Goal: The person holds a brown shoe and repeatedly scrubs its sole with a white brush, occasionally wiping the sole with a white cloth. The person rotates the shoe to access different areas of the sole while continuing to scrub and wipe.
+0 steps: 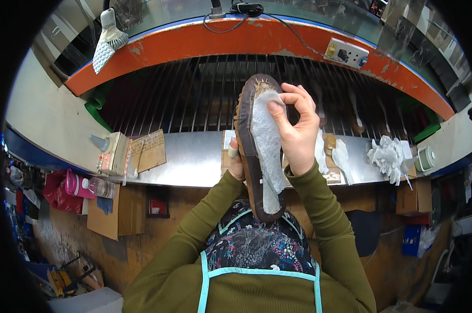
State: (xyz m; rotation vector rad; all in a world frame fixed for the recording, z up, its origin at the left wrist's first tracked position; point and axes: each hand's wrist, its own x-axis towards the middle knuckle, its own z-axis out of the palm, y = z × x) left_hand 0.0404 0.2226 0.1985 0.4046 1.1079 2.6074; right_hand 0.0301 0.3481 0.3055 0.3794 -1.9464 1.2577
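While the person's patterned apron (254, 250) with its light blue trim fills the near foreground, both olive-sleeved forearms rise from it toward a brown shoe sole (248, 151) held upright above the lap, heel end down and toe end up. The left hand (236, 161) is closed around the sole's left edge from behind; only the thumb and part of the fingers show. The right hand (297, 130) presses a white cloth (267, 151) against the upturned face of the sole, thumb and forefinger pinched on the cloth near the toe end. The cloth covers most of that face.

Beyond the hands lies the metal tabletop (194, 159). On its left part stand a small box with a nozzle bottle (110, 151) and a cardboard piece (148, 150). On its right part lie crumpled white rags (386, 155), just beside a white jar (426, 158).

Farther back, a rack of dark bars (194, 99) runs under an orange curved rim (236, 39). A white brush (106, 39) rests at the rim's left end, and a wall socket (346, 53) sits toward its right.
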